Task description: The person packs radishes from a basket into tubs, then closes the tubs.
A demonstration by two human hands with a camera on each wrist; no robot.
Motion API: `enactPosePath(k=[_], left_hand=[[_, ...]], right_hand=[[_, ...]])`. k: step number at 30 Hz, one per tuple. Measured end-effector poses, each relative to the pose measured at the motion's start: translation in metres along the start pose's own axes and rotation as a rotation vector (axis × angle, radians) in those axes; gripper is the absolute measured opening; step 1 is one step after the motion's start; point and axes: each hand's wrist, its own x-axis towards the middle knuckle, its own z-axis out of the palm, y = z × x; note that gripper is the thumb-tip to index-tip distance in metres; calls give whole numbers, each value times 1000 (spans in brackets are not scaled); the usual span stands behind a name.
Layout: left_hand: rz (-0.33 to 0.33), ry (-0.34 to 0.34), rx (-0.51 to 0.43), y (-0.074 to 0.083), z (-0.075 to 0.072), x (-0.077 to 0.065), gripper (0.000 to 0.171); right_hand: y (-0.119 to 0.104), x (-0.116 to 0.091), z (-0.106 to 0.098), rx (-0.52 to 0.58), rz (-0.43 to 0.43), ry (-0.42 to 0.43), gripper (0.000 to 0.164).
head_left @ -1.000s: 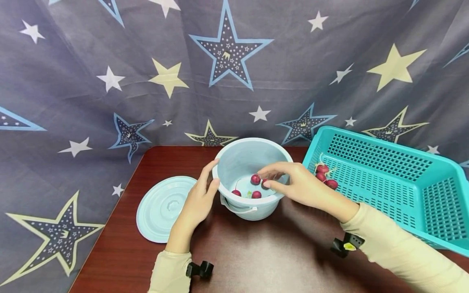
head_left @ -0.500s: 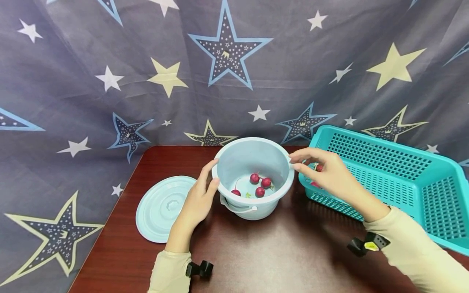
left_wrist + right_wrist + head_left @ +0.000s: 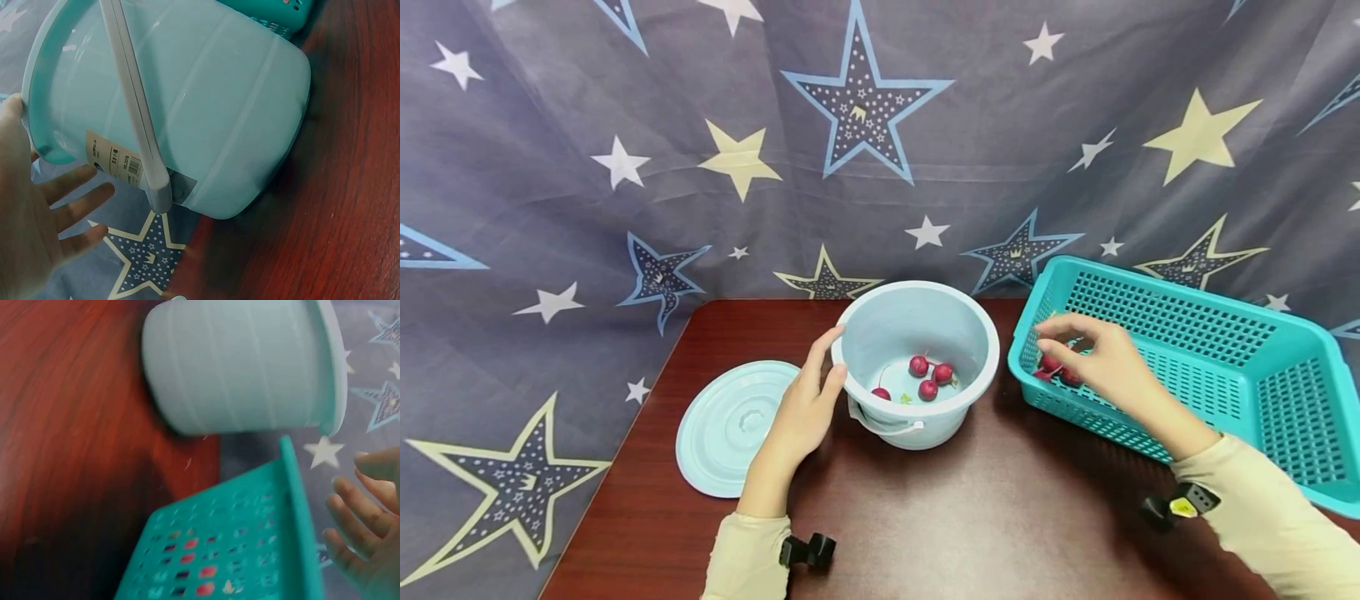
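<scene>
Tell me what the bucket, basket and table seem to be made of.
Bucket: likely plastic, smooth with a soft gloss; highlights and faint moulded-looking bands show on its wall.
Basket: probably plastic too, semi-matte; even rows of holes look moulded in.
Table: wood or wood-look laminate, low-sheen; reddish grain and pale glare show, but the look leaves which open.

The red-brown table (image 3: 940, 517) directly supports: lid (image 3: 722, 425), flat, left of the left hand (image 3: 801, 408); bucket (image 3: 951, 425), upright, between left hand and right hand (image 3: 1108, 367); basket (image 3: 1213, 400), under and right of the right hand.
</scene>
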Motion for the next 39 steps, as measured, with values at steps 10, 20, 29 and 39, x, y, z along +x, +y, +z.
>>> enactPosePath(k=[10, 20, 29, 39], left_hand=[[-2, -3, 1, 1, -1, 1, 51], [-16, -4, 0, 1, -1, 0, 50], [-15, -5, 0, 3, 0, 0, 50], [-13, 0, -8, -1, 0, 0, 49]], right_hand=[[30, -1, -7, -82, 181, -70, 34], [46, -4, -9, -161, 243, -189, 29], [49, -6, -18, -196, 238, -242, 31], [46, 3, -40, -234, 190, -347, 36]])
